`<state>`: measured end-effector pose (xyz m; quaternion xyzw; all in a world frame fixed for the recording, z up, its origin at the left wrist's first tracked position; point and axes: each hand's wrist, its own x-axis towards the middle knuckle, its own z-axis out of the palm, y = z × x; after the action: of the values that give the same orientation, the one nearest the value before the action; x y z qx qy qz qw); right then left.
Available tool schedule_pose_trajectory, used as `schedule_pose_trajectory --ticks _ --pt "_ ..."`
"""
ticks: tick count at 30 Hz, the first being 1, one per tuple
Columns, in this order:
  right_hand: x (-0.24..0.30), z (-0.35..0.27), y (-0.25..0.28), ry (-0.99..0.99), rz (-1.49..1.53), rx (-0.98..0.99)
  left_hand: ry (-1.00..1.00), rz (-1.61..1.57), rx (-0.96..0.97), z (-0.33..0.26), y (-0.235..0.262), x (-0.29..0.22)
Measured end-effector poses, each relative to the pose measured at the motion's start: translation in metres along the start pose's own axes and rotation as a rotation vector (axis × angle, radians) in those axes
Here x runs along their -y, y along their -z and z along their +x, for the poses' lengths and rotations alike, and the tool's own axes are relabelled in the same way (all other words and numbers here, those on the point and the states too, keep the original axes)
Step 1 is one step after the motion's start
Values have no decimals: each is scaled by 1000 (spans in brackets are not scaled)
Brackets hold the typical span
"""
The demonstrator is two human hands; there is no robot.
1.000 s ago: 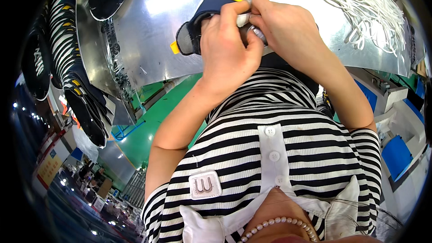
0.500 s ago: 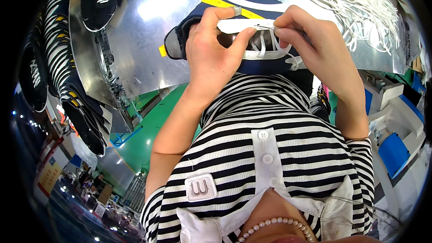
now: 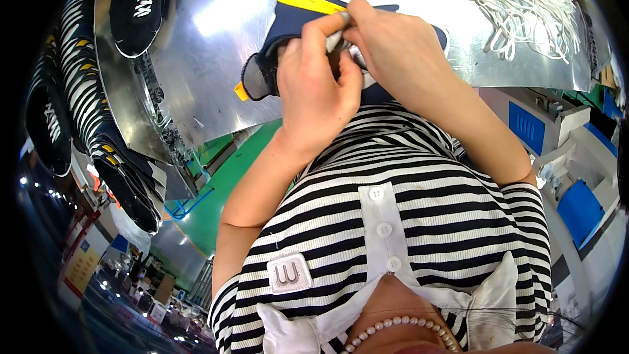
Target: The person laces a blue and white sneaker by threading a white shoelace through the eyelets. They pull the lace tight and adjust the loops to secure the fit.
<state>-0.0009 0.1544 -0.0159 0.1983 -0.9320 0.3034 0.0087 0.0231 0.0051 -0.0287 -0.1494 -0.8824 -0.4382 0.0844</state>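
Observation:
A navy shoe upper [image 3: 288, 23] with a yellow stripe and white bands lies on its side on the metal table, below my hands. My left hand [image 3: 314, 88] grips its opening edge, thumb toward the inside and index finger bent over the rim. My right hand [image 3: 403, 46] is closed in a pinch beside the left index fingertip, over the white eyelet edge. What the right fingers hold is hidden. The right hand covers most of the opening and the laces inside. A grey mesh tongue [image 3: 255, 78] with a yellow tab sticks out at the left.
A heap of loose white laces [image 3: 517, 6] lies at the right of the metal table [image 3: 203, 85]. A laced black shoe piece [image 3: 136, 10] rests at the far left. Beside the table edge hangs a long row of stacked uppers [image 3: 82, 72]. Grey-and-blue equipment [image 3: 576, 210] stands at right.
My right hand has moved left and up from the eyelets to beside my left index finger. The upper has tilted, showing more of its yellow-striped side.

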Motion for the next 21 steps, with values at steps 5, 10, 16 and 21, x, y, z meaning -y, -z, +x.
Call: schedule_pose_trajectory --ticks 5,10,16,21 --pt "-11 -14 60 -210 218 184 506 -653 -60 7 15 3" --pt "-31 -16 23 -238 600 -226 510 -564 -51 21 15 -2" --pt "-38 -10 5 -382 477 -202 612 -578 115 23 40 -6" --pt "-36 -1 2 -123 308 -223 482 -497 131 23 26 -6"
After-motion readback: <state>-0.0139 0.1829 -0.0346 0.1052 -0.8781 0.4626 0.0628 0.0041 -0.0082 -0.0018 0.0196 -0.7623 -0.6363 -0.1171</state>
